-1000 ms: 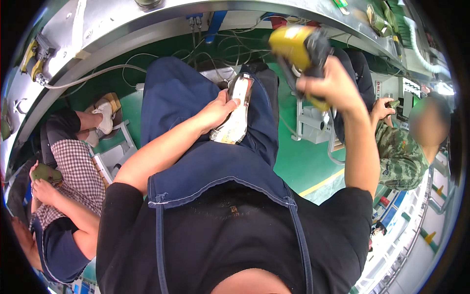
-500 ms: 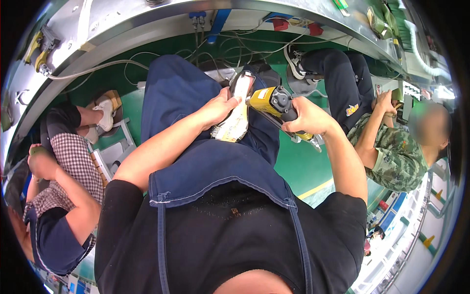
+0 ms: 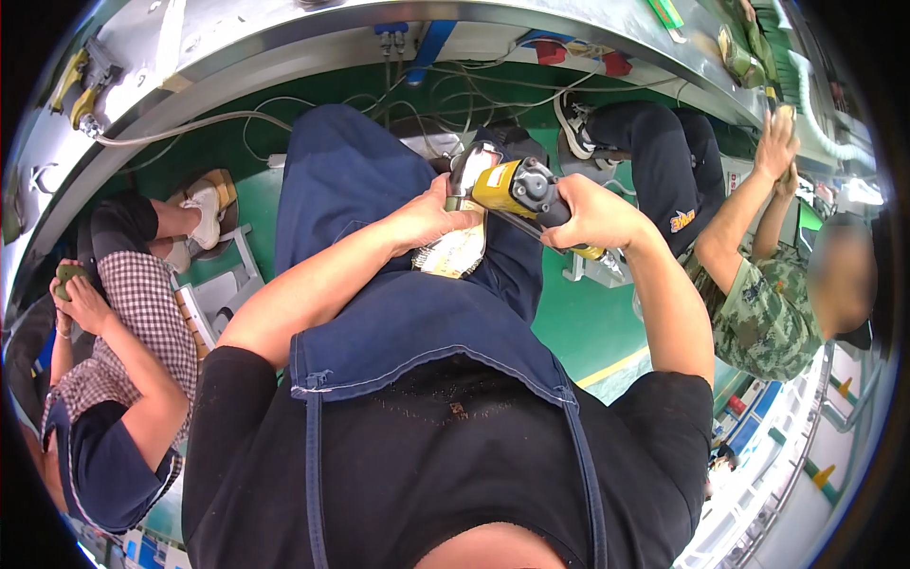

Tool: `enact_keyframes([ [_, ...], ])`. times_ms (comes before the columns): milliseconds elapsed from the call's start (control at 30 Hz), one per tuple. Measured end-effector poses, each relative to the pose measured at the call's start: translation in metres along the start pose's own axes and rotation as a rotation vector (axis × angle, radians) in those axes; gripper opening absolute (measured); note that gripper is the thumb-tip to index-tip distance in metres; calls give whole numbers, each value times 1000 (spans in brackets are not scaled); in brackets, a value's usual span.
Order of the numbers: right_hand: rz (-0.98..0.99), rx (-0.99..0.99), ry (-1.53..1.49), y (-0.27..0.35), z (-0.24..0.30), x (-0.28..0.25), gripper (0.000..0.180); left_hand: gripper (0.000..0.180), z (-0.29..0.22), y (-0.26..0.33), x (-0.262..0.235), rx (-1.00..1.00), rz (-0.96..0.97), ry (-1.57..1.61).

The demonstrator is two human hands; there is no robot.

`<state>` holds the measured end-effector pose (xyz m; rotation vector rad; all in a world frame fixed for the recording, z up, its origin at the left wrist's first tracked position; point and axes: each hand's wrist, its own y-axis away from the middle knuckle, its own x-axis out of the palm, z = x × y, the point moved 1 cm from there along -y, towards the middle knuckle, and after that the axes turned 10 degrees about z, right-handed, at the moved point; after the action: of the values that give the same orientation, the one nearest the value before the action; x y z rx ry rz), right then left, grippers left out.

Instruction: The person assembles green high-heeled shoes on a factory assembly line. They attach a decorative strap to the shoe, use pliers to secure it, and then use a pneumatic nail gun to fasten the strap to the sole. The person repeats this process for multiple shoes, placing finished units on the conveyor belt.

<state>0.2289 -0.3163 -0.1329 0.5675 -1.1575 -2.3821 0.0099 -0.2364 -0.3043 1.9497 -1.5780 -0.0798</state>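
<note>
A pale shoe-shaped piece rests over my lap, its long side pointing away from me. My left hand is closed around its left side, with the thumb across the top. In my right hand is a yellow and black staple gun, gripped by its handle. The gun's front end lies over the middle of the piece, close to my left thumb; whether its nose touches the surface is hidden. A metal fitting shows at the handle's lower end.
A metal bench curves across the far side, with another yellow tool on its left and a green item at right. Cables hang beneath. Seated co-workers are at left and right.
The staple gun has shifted slightly left and away from me. My left thumb has slid a little nearer along the piece. The right co-worker's hands have risen toward the bench.
</note>
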Motion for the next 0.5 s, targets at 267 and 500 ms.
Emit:
enact_keyframes([
  [267,-164,-137,262,6,11,-26,36,98,3,-2,-4,-11,24,15],
  [500,-819,-284,514,26,82,-102,39,99,11,-6,-4,38,22,31],
])
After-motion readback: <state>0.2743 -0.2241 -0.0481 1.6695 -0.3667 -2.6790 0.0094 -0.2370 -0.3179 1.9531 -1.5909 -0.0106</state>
